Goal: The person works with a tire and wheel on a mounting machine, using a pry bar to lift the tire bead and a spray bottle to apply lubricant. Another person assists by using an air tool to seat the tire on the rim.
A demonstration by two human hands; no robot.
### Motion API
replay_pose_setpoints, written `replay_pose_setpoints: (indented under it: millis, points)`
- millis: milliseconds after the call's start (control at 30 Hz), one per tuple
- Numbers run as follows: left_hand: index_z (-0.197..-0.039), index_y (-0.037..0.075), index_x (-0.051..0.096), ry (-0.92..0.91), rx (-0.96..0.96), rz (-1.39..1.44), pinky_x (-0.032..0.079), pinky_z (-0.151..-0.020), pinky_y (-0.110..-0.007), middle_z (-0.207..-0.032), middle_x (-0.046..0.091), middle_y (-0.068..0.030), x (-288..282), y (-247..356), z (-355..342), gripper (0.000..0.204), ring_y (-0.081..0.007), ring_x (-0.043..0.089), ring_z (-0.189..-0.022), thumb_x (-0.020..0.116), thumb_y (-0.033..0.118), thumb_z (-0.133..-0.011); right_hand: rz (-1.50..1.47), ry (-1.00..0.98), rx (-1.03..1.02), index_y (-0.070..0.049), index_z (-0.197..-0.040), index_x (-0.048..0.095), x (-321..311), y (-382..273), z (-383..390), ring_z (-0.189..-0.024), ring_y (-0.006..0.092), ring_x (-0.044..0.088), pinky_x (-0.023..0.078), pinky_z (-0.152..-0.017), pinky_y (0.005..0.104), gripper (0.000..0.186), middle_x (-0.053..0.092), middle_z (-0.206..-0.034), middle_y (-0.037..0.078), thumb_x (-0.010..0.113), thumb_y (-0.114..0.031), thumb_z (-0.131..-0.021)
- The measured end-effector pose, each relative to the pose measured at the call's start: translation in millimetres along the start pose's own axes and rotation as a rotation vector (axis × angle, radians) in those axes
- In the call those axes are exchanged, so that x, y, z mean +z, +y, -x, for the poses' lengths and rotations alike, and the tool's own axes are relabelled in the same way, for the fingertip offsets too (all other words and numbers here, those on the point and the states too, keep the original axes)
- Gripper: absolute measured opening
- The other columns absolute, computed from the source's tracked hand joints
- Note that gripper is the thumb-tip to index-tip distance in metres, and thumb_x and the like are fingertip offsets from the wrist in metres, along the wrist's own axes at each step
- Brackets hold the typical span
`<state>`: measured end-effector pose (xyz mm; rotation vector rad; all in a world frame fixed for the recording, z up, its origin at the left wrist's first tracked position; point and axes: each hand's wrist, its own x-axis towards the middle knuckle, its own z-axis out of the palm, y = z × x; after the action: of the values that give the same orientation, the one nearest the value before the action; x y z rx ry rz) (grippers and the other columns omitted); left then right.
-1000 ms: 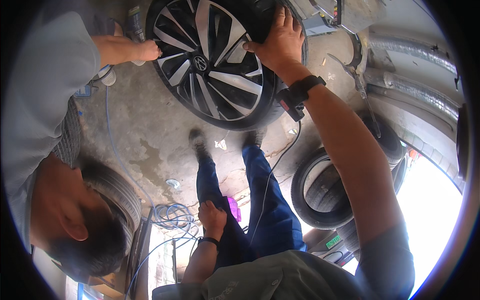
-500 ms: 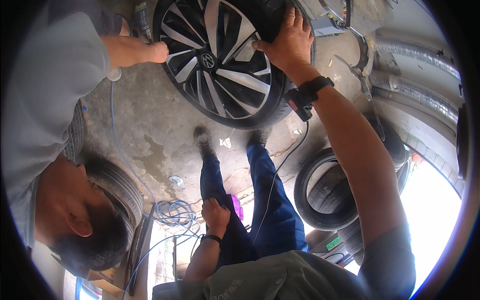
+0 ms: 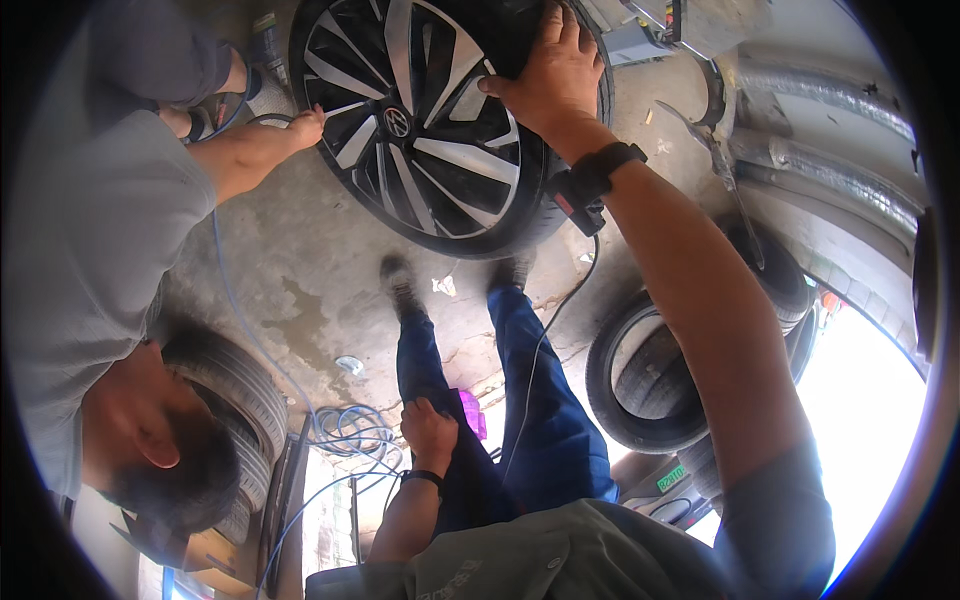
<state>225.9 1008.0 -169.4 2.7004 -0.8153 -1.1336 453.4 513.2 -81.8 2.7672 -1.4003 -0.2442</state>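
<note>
Right hand (image 3: 560, 85) spread wide over the wheel (image 3: 445, 150), which tilts just ahead of the shoes (image 3: 400, 285): one slip and it could topple, nipping the co-worker's hand (image 3: 305, 128) at its edge! Left hand (image 3: 430, 435) looks curled, contents I can't tell; the cable (image 3: 545, 350) could snag.

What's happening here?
The person's right hand is spread on the tyre of a black-and-silver wheel. The left hand is curled against the trouser leg. A co-worker's hand is at the wheel's left edge; contact is unclear. A blue hose runs across the floor, and loose tyres sit on both sides.
</note>
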Motion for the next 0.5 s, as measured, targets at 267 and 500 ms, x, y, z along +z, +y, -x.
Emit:
replay_pose_setpoints:
  millis: [267,500]
  points:
    - [-0.09,0.005,0.055,-0.018,-0.005,0.01,0.053,-0.068,-0.05,-0.089,0.059,-0.0173,-3.1,-3.5,-3.6,0.031,-0.0376,0.063,-0.084,0.075,0.017,-0.07,-0.103,-0.034,0.011,0.005,-0.159,0.02,-8.6,-0.8,7.1,-0.146,0.0444,0.031,0.024,-0.123,0.0519,0.12,0.034,-0.159,0.025,0.089,-0.043,-0.073]
    - [-0.088,0.005,0.054,-0.001,-0.005,0.01,0.053,-0.069,-0.051,-0.088,0.058,-0.0173,-0.5,-6.5,-9.9,0.028,-0.038,0.062,-0.083,0.073,0.015,-0.07,-0.112,-0.015,0.002,0.005,-0.159,0.02,-6.4,-5.8,3.8,-0.146,0.0443,0.032,0.025,-0.123,0.0513,0.122,0.034,-0.159,0.026,0.09,-0.043,-0.072]
